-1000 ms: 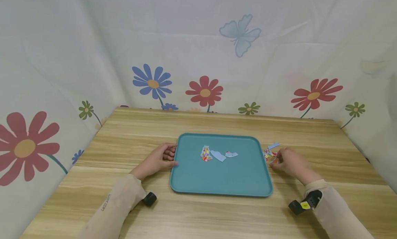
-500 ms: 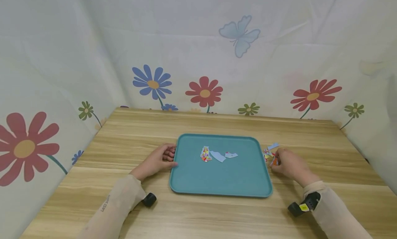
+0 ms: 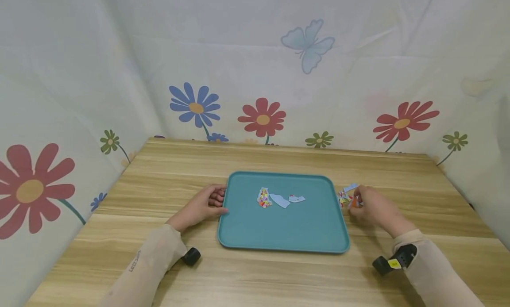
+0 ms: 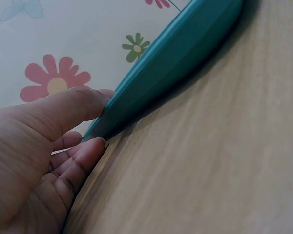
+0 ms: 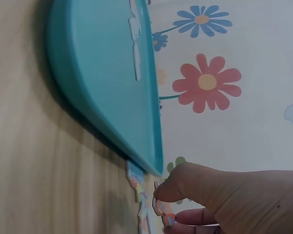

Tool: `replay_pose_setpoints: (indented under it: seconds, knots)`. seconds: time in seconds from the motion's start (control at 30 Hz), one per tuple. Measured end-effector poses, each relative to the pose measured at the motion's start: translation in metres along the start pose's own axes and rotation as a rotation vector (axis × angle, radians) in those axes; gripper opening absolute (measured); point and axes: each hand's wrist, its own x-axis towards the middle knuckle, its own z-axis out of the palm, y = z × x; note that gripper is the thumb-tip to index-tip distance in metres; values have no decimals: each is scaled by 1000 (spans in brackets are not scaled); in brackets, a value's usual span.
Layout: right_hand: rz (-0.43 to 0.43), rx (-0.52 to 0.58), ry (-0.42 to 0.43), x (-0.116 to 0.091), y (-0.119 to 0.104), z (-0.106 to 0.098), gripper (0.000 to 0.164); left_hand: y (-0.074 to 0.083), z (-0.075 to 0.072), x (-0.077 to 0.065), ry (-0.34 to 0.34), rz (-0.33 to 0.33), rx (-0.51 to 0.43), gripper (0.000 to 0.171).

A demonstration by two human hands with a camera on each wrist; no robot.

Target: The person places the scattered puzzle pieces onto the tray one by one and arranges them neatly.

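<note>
My left hand holds the left edge of a teal tray; in the left wrist view the thumb lies at the rim and the fingers at its lower side. Toward the back of the tray lie a colourful torn paper piece, a plain pale-blue piece and a pale piece with small red marks. Beyond the tray's right side, my right hand pinches an orange-patterned paper piece between thumb and fingers. It appears slightly above the table, partly hidden by the hand.
More paper pieces lie right of the tray: a pale-blue strip and a multicoloured one. The wooden table ends against a flower-printed cloth. Small black devices are strapped at both wrists.
My right hand has taken hold of the orange-patterned piece and raised and tilted it slightly. My left hand and the tray stay in place.
</note>
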Motion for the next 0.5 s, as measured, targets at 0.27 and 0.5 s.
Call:
replay_pose_setpoints:
  seconds: [0.27, 0.5]
  knots:
    - [-37, 3, 36, 3, -13, -10, 42, -1, 0, 1, 3, -2, -1, 70]
    - [-104, 3, 66, 7, -25, -6, 45, 0, 0, 0, 7, -12, 3, 70]
